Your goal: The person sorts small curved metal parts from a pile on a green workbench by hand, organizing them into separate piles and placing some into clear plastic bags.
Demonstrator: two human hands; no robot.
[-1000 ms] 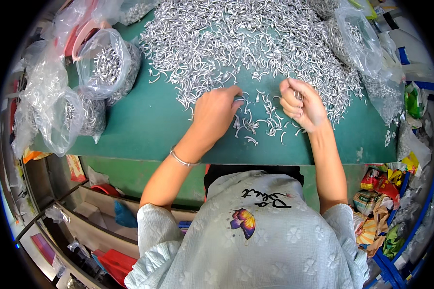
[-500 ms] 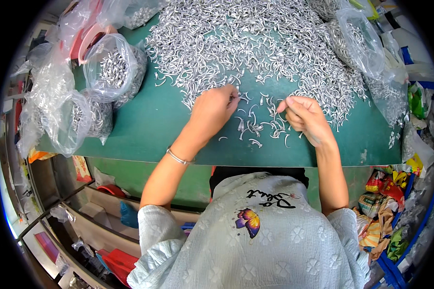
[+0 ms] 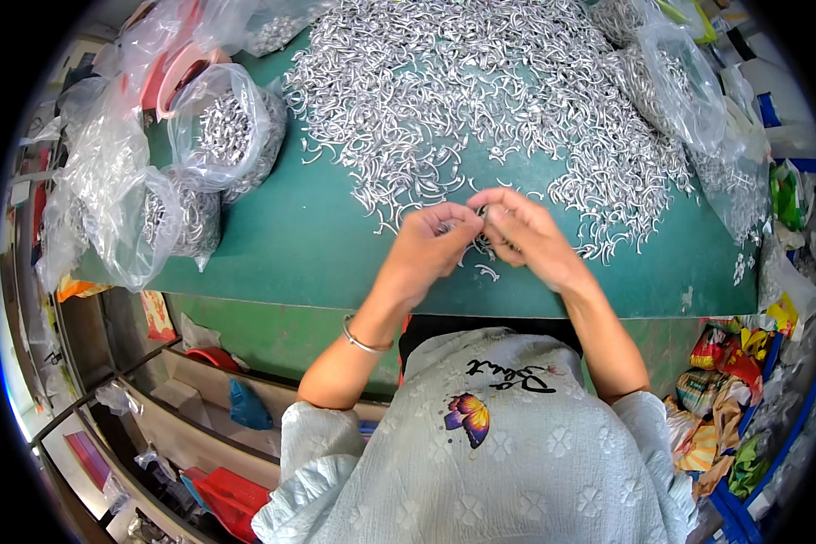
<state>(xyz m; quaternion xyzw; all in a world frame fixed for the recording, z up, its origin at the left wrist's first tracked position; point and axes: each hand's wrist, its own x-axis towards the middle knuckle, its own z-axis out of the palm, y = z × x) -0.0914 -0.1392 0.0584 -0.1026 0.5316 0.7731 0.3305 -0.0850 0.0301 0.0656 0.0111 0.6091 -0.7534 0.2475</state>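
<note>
My left hand (image 3: pixel 429 247) and my right hand (image 3: pixel 528 238) meet above the green table near its front edge. Thumb and forefinger of each are pinched, and the fingertips nearly touch. Whatever sits between them is too small and too covered to make out. A little silver metal shows by the left fingers. Just beyond the hands spreads a wide pile of small curved silver metal pieces (image 3: pixel 399 118). One loose curved piece (image 3: pixel 487 272) lies on the table just below the hands.
At the left stand clear plastic bags of metal pieces (image 3: pixel 227 131), beside a pink plastic basket (image 3: pixel 179 80). More filled bags (image 3: pixel 671 91) line the right side. The green tabletop (image 3: pixel 281 245) ends close to my body. Shelves (image 3: pixel 208 408) lie below left, colourful packages (image 3: pixel 712 381) below right.
My hands were apart and have come together, the left moving right and nearer, the right moving left and nearer. Loose pieces between them are now mostly covered.
</note>
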